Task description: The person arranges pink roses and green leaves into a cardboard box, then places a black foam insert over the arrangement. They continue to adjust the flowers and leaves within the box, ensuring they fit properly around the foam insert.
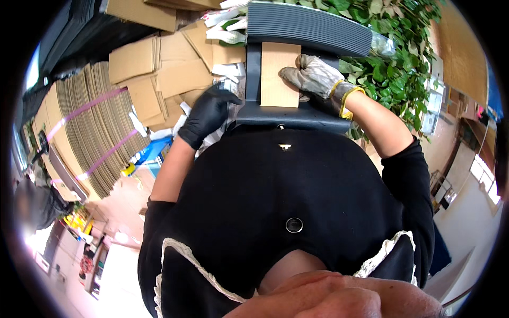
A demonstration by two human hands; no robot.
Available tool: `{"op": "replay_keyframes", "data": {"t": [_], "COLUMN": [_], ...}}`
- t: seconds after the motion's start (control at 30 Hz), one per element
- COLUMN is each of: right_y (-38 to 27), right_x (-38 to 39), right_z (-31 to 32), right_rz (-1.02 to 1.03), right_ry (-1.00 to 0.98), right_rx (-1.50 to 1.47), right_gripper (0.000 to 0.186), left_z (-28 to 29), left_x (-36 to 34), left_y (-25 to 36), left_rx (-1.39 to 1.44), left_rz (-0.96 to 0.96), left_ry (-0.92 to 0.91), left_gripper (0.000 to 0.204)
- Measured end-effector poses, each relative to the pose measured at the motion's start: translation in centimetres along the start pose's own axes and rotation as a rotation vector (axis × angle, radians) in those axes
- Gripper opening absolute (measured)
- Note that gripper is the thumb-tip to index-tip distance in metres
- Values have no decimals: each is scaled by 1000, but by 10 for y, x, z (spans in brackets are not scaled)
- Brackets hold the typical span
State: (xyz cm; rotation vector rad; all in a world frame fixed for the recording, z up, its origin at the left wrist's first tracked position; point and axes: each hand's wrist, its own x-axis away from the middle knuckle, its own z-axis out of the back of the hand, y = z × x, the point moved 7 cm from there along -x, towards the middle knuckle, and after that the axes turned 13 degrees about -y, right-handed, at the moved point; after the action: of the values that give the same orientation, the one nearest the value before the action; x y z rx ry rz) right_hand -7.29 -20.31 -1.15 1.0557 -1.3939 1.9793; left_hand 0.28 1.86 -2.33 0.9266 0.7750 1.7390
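A flat, smooth tan rectangular piece of board [280, 87] lies on the black ribbed-top stand [310, 29] in front of my chest. My right hand [314, 77], in a grey-white work glove with a yellow-trimmed cuff, grips its right edge, fingertips on the upper face. The underside of that grip is hidden. Left of the stand, beside its rim, is my left hand [209, 112] in a black glove. One bent finger reaches toward the rim, apart from the rest of the hand, and nothing shows in it. Its other fingers are partly hidden.
Cut cardboard pieces [177, 79] and a strapped stack of cardboard [95, 127] stand at the left. A blue package [154, 153] lies below them. Leafy green stems [397, 74] crowd the right side of the stand. White gloves [227, 29] lie at its far left.
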Motion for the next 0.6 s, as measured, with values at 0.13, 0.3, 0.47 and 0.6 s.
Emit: {"op": "replay_keyframes", "data": {"t": [0.13, 0.3, 0.47, 0.6], "right_y": [16, -36, -73, -66], "right_x": [-11, 21, 67, 54], "right_z": [1, 12, -13, -12], "right_rz": [55, 51, -48, 282], "right_ry": [-16, 153, -227, -103], "right_rx": [75, 898, 870, 767], "right_gripper": [39, 45, 34, 26], "left_z": [37, -13, -18, -26], "left_x": [-55, -91, -94, -98], "left_y": [82, 52, 61, 51], "left_rx": [-52, -355, -475, -482], "left_rz": [-251, -263, -343, -251], "left_ry": [-99, -329, -258, -210], "left_gripper": [50, 94, 79, 58]}}
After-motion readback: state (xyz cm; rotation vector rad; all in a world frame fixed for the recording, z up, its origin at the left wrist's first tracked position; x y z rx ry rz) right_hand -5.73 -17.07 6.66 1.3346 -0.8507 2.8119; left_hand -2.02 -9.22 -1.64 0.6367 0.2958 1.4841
